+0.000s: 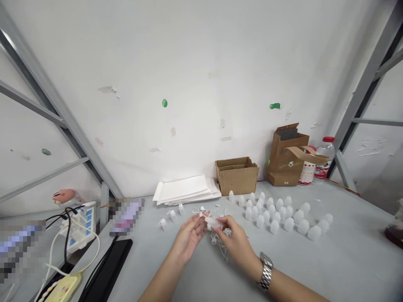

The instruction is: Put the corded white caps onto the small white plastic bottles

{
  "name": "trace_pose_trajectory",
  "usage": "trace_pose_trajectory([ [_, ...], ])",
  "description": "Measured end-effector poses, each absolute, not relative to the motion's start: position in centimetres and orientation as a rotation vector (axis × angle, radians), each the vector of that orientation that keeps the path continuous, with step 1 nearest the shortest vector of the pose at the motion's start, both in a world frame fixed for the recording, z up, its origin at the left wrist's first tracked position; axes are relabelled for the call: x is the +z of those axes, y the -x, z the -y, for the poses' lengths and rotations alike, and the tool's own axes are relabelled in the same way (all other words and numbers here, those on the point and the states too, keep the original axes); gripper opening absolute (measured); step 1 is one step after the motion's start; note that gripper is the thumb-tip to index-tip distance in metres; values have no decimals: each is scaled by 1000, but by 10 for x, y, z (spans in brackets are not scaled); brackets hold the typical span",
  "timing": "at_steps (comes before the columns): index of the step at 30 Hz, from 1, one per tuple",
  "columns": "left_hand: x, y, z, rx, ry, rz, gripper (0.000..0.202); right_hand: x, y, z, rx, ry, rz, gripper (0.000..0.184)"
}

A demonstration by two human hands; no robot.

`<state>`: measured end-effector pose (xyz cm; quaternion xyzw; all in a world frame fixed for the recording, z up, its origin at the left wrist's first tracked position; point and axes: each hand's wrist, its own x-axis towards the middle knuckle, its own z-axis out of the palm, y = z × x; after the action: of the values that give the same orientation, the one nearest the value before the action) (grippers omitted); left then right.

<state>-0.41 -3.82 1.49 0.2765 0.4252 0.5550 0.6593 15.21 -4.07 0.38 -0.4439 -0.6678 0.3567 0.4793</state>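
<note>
Nearest the camera, at lower left, a pale-yellow rounded case (65, 288) lies beside a long, flat black bar (107, 270). Three small translucent white pieces (172, 216) stand before stacked flat white envelopes (184, 190). The left hand (189, 237) pinches the narrow, stringy end of a translucent white plastic tube (214, 222) above the grey table (214, 281); the right hand (234, 240), below a silver metal-link watch (266, 272), grasps its wide end between thumb and fingers. Rightward, an open brown cardboard box (238, 180) stands behind many frosted-white domed caps (289, 225).
</note>
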Motion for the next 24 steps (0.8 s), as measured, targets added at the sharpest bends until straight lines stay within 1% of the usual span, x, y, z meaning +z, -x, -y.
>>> trace_pose_trajectory([
  [6, 10, -3, 40, 1190, -572, -888, 24, -7, -146, 44, 499, 1037, 1889, 14],
  [18, 16, -5, 43, 1230, -667, -890, 24, -5, -146, 43, 123, 1068, 1984, 12],
  [24, 23, -6, 46, 1244, -770, -912, 19, -2, -146, 40, -147, 1005, 2063, 15],
])
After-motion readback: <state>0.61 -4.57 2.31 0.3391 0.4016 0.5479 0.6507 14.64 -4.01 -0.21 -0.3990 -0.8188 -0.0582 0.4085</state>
